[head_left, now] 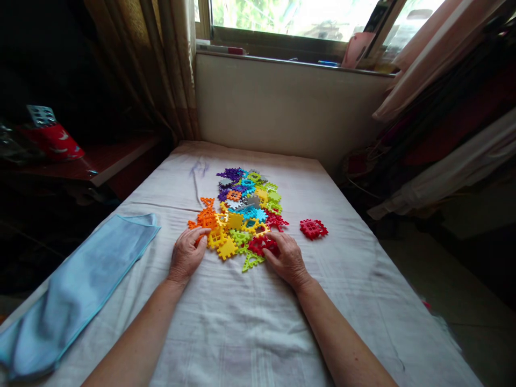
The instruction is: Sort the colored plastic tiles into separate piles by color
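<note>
A pile of colourful plastic interlocking tiles (242, 209) lies on a white sheet (242, 322) over a bed. My left hand (186, 253) rests at the pile's near left edge, fingers curled over an orange tile (205, 217). My right hand (287, 257) lies at the near right edge, its fingers closed on a red tile (261, 244). One red tile (313, 228) sits apart to the right. A green triangular tile (250, 261) lies between my hands.
A folded light blue cloth (76, 290) lies on the sheet's left side. A window sill (290, 59) with small items runs behind the bed. Curtains hang left and right. A dark side shelf (100, 161) holds a red packet (54, 141).
</note>
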`<action>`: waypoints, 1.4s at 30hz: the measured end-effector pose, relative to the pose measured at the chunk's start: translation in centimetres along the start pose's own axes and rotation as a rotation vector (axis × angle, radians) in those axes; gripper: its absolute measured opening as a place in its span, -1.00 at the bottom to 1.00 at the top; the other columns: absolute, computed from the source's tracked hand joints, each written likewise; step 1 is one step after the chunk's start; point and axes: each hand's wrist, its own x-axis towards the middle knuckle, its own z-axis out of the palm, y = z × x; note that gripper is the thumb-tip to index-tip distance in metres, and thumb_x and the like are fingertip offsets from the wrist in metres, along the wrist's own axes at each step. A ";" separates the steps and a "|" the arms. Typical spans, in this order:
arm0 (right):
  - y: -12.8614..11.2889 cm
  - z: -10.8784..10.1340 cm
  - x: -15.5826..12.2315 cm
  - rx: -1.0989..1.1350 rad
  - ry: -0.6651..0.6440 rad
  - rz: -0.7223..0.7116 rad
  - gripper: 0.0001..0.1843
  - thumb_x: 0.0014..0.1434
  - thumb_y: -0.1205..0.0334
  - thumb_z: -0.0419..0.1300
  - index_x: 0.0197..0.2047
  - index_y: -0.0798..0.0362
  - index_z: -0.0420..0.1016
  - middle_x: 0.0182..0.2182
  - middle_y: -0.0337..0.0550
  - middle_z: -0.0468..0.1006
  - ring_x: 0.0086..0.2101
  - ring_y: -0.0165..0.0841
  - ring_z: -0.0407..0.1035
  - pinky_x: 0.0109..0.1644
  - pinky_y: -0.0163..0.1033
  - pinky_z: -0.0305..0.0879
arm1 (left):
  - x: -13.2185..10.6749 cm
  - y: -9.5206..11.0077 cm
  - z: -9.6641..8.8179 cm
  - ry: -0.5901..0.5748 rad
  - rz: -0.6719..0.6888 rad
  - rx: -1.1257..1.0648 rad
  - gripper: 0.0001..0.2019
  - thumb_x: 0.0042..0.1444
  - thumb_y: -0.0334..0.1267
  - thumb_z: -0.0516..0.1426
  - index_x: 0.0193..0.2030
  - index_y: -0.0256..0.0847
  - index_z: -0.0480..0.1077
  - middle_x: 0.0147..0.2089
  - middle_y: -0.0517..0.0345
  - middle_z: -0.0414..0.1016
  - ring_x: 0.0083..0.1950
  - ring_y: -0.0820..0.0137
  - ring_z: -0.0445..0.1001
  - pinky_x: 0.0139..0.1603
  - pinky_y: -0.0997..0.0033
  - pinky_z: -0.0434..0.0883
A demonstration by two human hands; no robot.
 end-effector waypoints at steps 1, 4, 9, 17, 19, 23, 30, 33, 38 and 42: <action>0.0 0.0 0.0 0.011 -0.004 -0.005 -0.67 0.14 0.28 0.20 0.00 0.02 0.44 -0.12 -0.06 0.57 -0.09 -0.20 0.43 0.02 -0.09 0.33 | 0.0 0.0 0.0 0.003 0.003 0.001 -0.72 0.13 -0.22 0.01 -0.18 -0.12 0.55 -0.13 0.10 0.63 -0.04 0.27 0.55 0.16 0.21 0.41; 0.0 -0.1 0.0 0.021 -0.036 0.004 -0.71 0.17 0.20 0.23 -0.02 0.00 0.46 -0.13 -0.07 0.58 -0.11 -0.21 0.44 0.01 -0.10 0.33 | 0.0 0.0 0.0 0.002 0.005 0.010 -0.73 0.13 -0.23 0.02 -0.19 -0.12 0.55 -0.14 0.11 0.63 -0.05 0.27 0.55 0.16 0.20 0.41; -0.5 -0.5 0.2 -0.045 -0.097 -0.017 -0.61 0.10 0.08 0.32 0.00 -0.02 0.50 -0.11 -0.06 0.58 -0.08 -0.17 0.43 0.03 -0.04 0.30 | 0.1 0.1 0.0 -0.016 -0.013 0.015 -0.74 0.13 -0.24 0.03 -0.18 -0.10 0.55 -0.13 0.13 0.62 -0.04 0.29 0.54 0.15 0.24 0.41; -0.6 -0.3 0.1 -0.031 -0.092 0.020 -0.62 0.08 0.17 0.30 0.00 -0.01 0.48 -0.08 -0.05 0.57 -0.05 -0.16 0.41 0.06 -0.03 0.27 | 0.1 0.0 0.0 -0.017 -0.016 0.007 -0.72 0.13 -0.21 0.02 -0.18 -0.11 0.55 -0.13 0.11 0.62 -0.05 0.27 0.55 0.15 0.22 0.41; -0.6 -0.4 0.1 -0.001 -0.080 0.020 -0.62 0.06 0.19 0.29 -0.01 0.00 0.48 -0.09 -0.05 0.57 -0.06 -0.16 0.41 0.06 -0.04 0.28 | 0.1 0.0 0.0 -0.012 -0.014 0.011 -0.72 0.13 -0.21 0.02 -0.18 -0.11 0.55 -0.12 0.10 0.62 -0.04 0.27 0.55 0.15 0.22 0.41; -0.4 -0.9 0.1 0.065 -0.075 0.010 -0.64 0.04 0.23 0.25 -0.04 0.00 0.45 -0.11 -0.05 0.57 -0.07 -0.16 0.41 0.05 -0.05 0.29 | 0.1 0.0 0.0 -0.013 -0.011 0.016 -0.72 0.13 -0.21 0.02 -0.18 -0.11 0.55 -0.11 0.10 0.62 -0.04 0.27 0.55 0.15 0.22 0.41; 1.4 -1.2 0.0 0.090 0.082 0.066 -0.64 0.05 0.17 0.21 -0.05 0.00 0.40 -0.14 -0.05 0.55 -0.11 -0.16 0.43 0.04 -0.04 0.33 | 0.1 0.0 0.0 0.013 0.013 0.001 -0.71 0.13 -0.21 0.01 -0.20 -0.14 0.55 -0.15 0.08 0.63 -0.07 0.26 0.56 0.14 0.20 0.42; 3.5 -1.6 0.0 -0.048 0.248 0.163 -0.61 0.08 0.08 0.20 -0.03 0.03 0.39 -0.16 -0.02 0.54 -0.13 -0.15 0.41 0.05 -0.02 0.30 | 0.1 0.0 -0.1 0.008 0.018 0.005 -0.71 0.13 -0.20 0.01 -0.20 -0.14 0.55 -0.16 0.08 0.62 -0.08 0.26 0.56 0.12 0.20 0.43; 7.1 -3.3 -0.5 -0.342 0.438 0.471 -0.49 0.09 -0.03 0.16 0.01 0.12 0.40 -0.13 0.08 0.52 -0.09 -0.07 0.35 0.04 0.02 0.24 | 0.2 -0.2 -0.2 -0.011 0.025 0.025 -0.71 0.14 -0.19 0.01 -0.19 -0.13 0.54 -0.15 0.10 0.62 -0.08 0.26 0.56 0.11 0.21 0.44; 8.1 -4.1 -1.0 -0.397 0.424 0.663 -0.45 0.08 -0.04 0.15 0.05 0.13 0.40 -0.08 0.12 0.51 -0.07 -0.04 0.34 0.02 0.01 0.22 | 0.1 -0.4 0.0 0.025 0.074 0.051 -0.72 0.15 -0.21 0.00 -0.17 -0.13 0.53 -0.14 0.09 0.63 -0.08 0.25 0.56 0.11 0.18 0.44</action>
